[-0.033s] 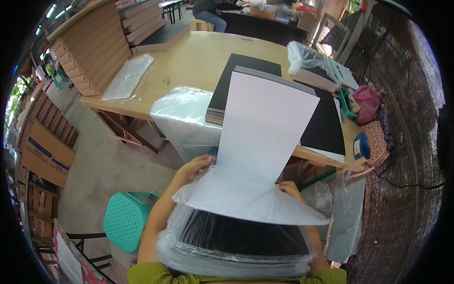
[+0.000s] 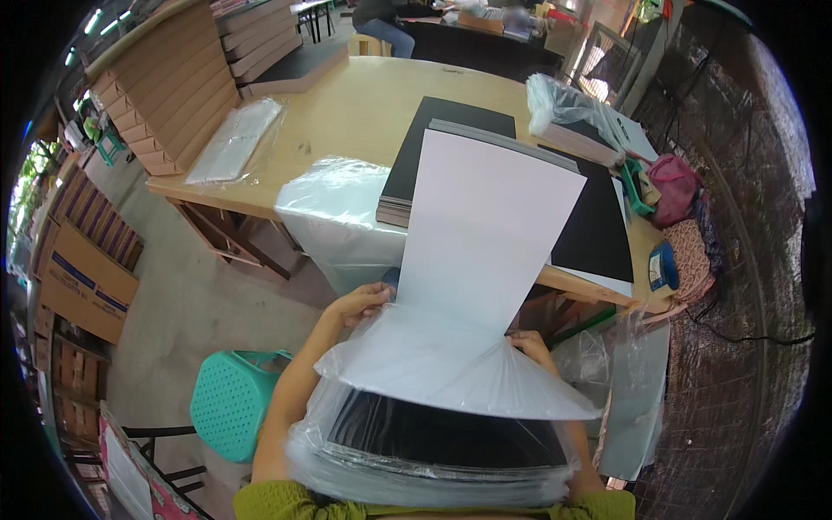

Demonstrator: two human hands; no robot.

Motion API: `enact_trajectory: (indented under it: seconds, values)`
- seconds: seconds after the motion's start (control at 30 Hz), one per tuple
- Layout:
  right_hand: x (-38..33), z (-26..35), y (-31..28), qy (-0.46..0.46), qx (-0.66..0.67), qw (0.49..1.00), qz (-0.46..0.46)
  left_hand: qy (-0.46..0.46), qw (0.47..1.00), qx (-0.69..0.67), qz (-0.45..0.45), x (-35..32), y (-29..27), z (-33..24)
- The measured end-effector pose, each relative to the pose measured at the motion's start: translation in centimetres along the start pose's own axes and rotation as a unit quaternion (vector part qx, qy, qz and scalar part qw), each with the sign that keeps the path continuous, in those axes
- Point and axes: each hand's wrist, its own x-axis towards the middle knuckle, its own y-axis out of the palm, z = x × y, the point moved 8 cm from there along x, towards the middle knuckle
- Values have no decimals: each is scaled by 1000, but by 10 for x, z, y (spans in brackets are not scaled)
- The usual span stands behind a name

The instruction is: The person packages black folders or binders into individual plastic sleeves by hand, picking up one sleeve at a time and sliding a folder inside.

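A large white sheet (image 2: pixel 485 234) stands tilted up from my lap, its lower end inside the mouth of a clear plastic bag (image 2: pixel 451 373). The bag holds a stack of black sheets (image 2: pixel 442 433) lying on my lap. My left hand (image 2: pixel 360 303) grips the left side of the bag's mouth beside the sheet's edge. Near the sheet's lower right corner, my right hand (image 2: pixel 530 347) holds the bag's right side, partly hidden by the plastic.
A wooden table (image 2: pixel 347 113) ahead carries a stack of black sheets (image 2: pixel 433 147), a wrapped pack (image 2: pixel 568 108) and flat plastic bags (image 2: pixel 334 217) draped over its edge. Cardboard stacks (image 2: pixel 165 95) stand at left, a teal stool (image 2: pixel 234 403) by my left elbow. A person (image 2: pixel 386 22) sits far behind.
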Motion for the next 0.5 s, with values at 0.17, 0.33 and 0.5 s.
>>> enact_trajectory:
  seconds: [0.17,0.33,0.5]
  values:
    - [-32,35,25,-116,7,988,-103,-81,985,137,-63,2,-40,18]
    - [6,-43,-17,26,84,996,-9,-27,964,215,-156,29,-55,16]
    - [27,-36,18,-2,93,994,-51,24,929,284,-237,-10,-80,7]
